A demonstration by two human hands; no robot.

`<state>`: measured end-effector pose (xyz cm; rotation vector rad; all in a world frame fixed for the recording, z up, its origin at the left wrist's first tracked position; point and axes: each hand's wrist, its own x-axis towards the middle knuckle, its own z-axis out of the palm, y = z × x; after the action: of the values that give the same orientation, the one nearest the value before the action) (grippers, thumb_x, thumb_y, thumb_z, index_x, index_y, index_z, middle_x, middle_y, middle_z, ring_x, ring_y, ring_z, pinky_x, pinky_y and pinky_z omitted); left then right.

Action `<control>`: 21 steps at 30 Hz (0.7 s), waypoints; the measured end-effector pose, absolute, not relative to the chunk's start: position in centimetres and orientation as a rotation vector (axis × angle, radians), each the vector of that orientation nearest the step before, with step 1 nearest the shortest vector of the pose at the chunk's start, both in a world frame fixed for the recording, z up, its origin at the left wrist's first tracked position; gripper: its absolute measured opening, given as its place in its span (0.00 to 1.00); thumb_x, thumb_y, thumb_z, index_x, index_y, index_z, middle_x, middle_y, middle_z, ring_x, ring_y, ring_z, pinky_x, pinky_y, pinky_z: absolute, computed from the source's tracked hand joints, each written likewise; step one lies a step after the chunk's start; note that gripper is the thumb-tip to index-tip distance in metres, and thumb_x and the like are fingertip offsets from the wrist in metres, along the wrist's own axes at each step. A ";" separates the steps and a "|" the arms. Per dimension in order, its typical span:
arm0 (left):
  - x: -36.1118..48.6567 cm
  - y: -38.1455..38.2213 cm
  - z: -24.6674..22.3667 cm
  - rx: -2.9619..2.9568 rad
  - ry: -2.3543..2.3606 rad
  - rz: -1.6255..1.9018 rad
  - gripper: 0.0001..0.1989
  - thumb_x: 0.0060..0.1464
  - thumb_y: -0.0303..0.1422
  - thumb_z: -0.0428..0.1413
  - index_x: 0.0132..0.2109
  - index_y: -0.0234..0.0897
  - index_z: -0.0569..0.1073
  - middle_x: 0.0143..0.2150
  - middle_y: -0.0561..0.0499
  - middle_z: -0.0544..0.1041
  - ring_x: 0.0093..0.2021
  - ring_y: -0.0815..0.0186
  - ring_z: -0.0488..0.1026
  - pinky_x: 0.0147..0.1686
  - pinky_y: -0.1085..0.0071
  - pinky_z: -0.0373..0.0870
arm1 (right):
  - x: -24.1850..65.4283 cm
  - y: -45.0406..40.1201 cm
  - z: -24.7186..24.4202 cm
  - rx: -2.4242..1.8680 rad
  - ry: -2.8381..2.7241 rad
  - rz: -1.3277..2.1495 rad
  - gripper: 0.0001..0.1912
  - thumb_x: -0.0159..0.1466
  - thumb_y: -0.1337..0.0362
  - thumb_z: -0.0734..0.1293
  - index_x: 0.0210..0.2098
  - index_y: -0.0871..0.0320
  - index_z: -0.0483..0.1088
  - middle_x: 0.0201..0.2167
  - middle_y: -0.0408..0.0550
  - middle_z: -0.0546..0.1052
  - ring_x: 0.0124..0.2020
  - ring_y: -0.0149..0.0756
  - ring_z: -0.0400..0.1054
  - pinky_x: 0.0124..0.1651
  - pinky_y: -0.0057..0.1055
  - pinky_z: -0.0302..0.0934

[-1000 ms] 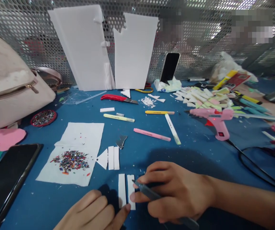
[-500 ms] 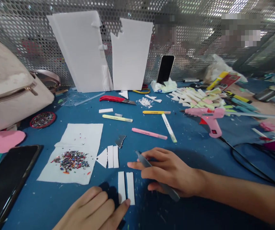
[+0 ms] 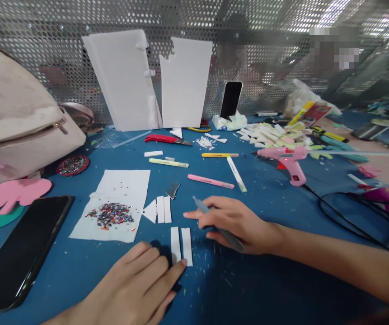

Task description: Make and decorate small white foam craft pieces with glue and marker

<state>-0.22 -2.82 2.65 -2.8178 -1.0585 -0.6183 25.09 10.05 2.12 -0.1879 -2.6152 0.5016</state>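
My left hand (image 3: 135, 284) is palm down at the bottom. Its index finger stretches out to touch the lower end of a white strip (image 3: 187, 246), and it grips nothing. A second white strip (image 3: 175, 243) lies beside that one, partly behind the fingers. My right hand (image 3: 231, 221) is closed around a slim grey tool (image 3: 230, 239) with a narrow tip, its exact kind unclear. The right index finger points left, above the table. Just beyond lie two more white strips (image 3: 163, 209) side by side, a white triangle (image 3: 151, 211) and a dark jagged shard (image 3: 172, 190).
Coloured beads (image 3: 113, 215) are heaped on a white tissue (image 3: 126, 180). Highlighters (image 3: 211, 181), a red utility knife (image 3: 162, 139) and a pink glue gun (image 3: 291, 163) with a cord are farther back. A phone (image 3: 28, 253) and a backpack (image 3: 21, 131) occupy the left.
The camera view has shifted, so the table's things appear slightly moved. My left index finger stays at the strip's end, and my right hand still holds the grey tool.
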 end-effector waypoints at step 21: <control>-0.3 -3.7 2.0 -2.845 -0.947 -0.671 0.15 0.73 0.36 0.46 0.54 0.45 0.77 0.55 0.62 0.78 0.50 0.70 0.72 0.66 0.68 0.48 | 22.1 9.1 2.5 -0.489 -2.063 1.484 0.15 0.73 0.55 0.58 0.40 0.61 0.67 0.34 0.45 0.67 0.31 0.29 0.60 0.33 0.27 0.57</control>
<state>-0.28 -3.71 1.95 -2.8450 -0.9469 -0.6705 22.10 9.08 2.46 -0.4888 -2.0625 1.4843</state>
